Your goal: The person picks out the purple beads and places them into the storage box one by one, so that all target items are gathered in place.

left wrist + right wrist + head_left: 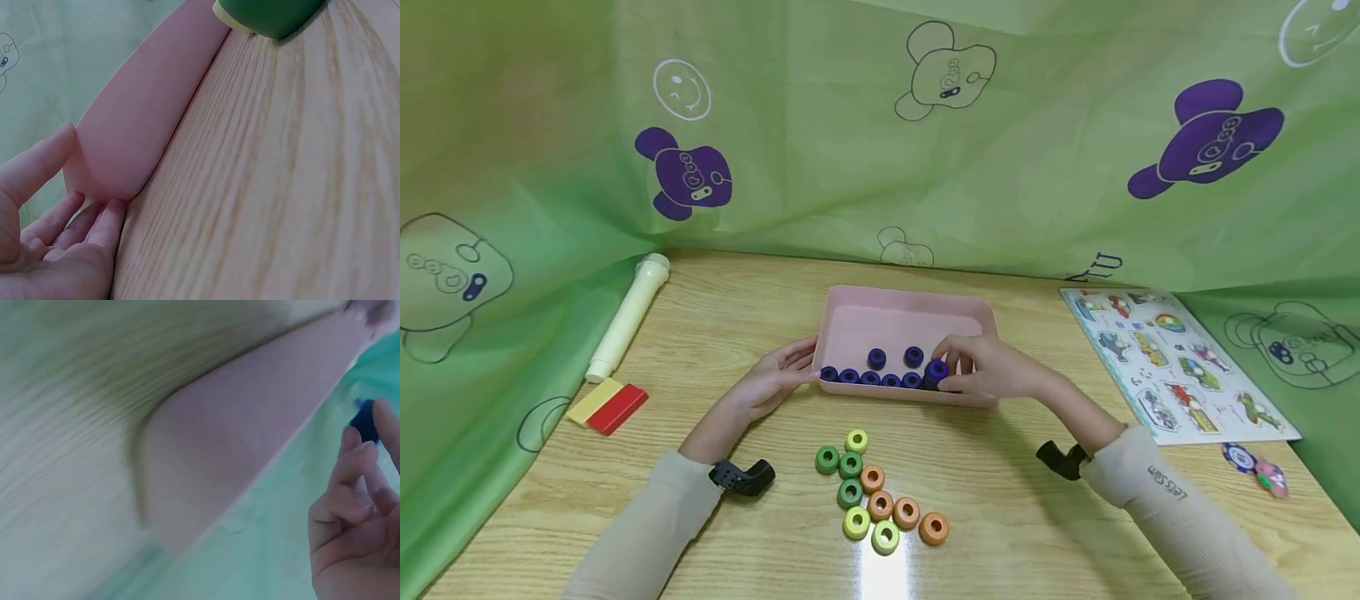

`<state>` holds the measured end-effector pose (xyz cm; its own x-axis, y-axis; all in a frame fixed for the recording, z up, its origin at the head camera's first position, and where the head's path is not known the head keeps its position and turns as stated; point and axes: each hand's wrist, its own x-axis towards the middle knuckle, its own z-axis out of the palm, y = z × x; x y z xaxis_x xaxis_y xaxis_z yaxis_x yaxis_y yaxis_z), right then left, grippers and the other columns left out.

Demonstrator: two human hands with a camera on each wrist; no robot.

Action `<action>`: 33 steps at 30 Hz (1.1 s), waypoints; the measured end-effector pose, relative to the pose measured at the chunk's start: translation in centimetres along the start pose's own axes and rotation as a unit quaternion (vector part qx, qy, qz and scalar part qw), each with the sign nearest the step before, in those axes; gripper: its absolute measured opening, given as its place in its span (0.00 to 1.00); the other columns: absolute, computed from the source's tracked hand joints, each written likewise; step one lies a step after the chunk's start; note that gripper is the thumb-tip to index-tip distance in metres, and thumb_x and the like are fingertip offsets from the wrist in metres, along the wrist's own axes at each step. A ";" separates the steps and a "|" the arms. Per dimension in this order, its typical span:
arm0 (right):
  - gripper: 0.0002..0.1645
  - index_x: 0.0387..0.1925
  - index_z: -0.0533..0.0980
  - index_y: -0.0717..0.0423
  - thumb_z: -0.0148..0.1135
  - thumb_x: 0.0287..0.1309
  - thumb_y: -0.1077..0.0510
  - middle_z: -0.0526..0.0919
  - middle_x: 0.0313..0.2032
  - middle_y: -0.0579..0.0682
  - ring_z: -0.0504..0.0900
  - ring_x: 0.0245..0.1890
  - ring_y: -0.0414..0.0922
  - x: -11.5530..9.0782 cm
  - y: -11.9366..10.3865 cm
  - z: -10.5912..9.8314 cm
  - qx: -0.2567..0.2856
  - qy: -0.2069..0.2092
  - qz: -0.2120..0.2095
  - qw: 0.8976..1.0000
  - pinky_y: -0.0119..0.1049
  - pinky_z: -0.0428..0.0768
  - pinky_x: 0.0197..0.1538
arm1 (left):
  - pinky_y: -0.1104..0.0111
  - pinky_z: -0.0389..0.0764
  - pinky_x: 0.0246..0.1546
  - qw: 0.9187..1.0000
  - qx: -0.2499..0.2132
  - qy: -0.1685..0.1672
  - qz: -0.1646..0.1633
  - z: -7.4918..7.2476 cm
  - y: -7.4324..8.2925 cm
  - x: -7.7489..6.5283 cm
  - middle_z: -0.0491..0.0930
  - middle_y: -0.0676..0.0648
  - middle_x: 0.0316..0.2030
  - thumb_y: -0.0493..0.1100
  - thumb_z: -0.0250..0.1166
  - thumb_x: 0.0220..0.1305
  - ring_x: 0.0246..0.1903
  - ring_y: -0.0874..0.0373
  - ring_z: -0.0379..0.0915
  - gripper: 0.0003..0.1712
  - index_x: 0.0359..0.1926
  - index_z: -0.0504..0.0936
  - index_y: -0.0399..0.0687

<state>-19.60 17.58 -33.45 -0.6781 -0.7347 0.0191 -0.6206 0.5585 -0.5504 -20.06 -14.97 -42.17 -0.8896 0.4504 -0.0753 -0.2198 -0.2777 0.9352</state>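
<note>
A pink tray (910, 299) holds several dark blue ring-shaped beads; most line its front wall, and a loose bead (876, 359) lies behind the row beside another. At the tray's left end my left hand (772, 382) rests its thumb and fingertips on the front corner, thumb by the rim and fingers low on the wall in the left wrist view. My right hand (981, 367) reaches over the front right rim and pinches a dark blue bead (936, 372) between thumb and finger. In the right wrist view that blue bead (365, 422) shows above the rim, partly covered by fingertips.
Green, yellow and orange beads (881, 505) lie loosely grouped in front of the tray. To the left are a cream-coloured tube (628, 318) and a yellow-and-red block (607, 406). A picture board (1180, 367) and a poker chip (1238, 457) lie at right. Green printed cloth hangs behind.
</note>
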 end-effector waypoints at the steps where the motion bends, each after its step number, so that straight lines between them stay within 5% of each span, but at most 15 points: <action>1: 0.17 0.40 0.69 0.51 0.59 0.47 0.53 0.74 0.26 0.42 0.72 0.22 0.37 0.1 0.7 -0.3 -0.003 0.012 0.006 1.000 0.31 0.72 0.25 | 0.66 0.55 0.55 1.000 0.001 -0.001 0.001 0.0 0.0 0.0 0.48 0.41 0.60 0.26 0.56 0.50 0.59 0.52 0.45 0.38 0.61 0.50 0.37; 13: 0.16 0.34 0.72 0.61 0.64 0.41 0.60 0.75 0.21 0.46 0.74 0.23 0.41 1.5 5.1 0.7 -0.005 0.050 0.067 0.996 0.32 0.74 0.30 | 0.67 0.55 0.55 1.000 0.008 -0.005 -0.007 0.3 -0.2 0.0 0.48 0.41 0.60 0.27 0.57 0.49 0.59 0.53 0.46 0.39 0.61 0.50 0.37; 26: 0.18 0.35 0.72 0.61 0.64 0.41 0.56 0.76 0.23 0.46 0.75 0.25 0.40 2.0 5.0 1.3 -0.019 0.022 0.110 0.994 0.32 0.74 0.30 | 0.67 0.56 0.54 1.000 0.004 -0.016 -0.005 0.6 -0.2 0.1 0.48 0.41 0.61 0.27 0.58 0.49 0.59 0.52 0.46 0.39 0.61 0.49 0.38; 30: 0.23 0.41 0.70 0.63 0.62 0.44 0.54 0.75 0.24 0.47 0.74 0.26 0.41 1.0 4.3 0.9 0.002 0.042 0.109 0.993 0.33 0.73 0.31 | 0.66 0.56 0.54 1.000 0.015 -0.008 -0.009 0.3 0.3 -0.7 0.48 0.39 0.60 0.29 0.57 0.51 0.58 0.50 0.46 0.38 0.62 0.48 0.37; 33: 0.22 0.42 0.70 0.60 0.59 0.47 0.51 0.75 0.25 0.46 0.73 0.27 0.41 -1.1 3.3 0.0 -0.015 0.093 0.121 0.988 0.34 0.72 0.30 | 0.63 0.56 0.54 0.996 0.085 0.020 -0.001 -0.2 1.6 -1.9 0.49 0.37 0.59 0.35 0.58 0.53 0.58 0.48 0.48 0.37 0.61 0.49 0.37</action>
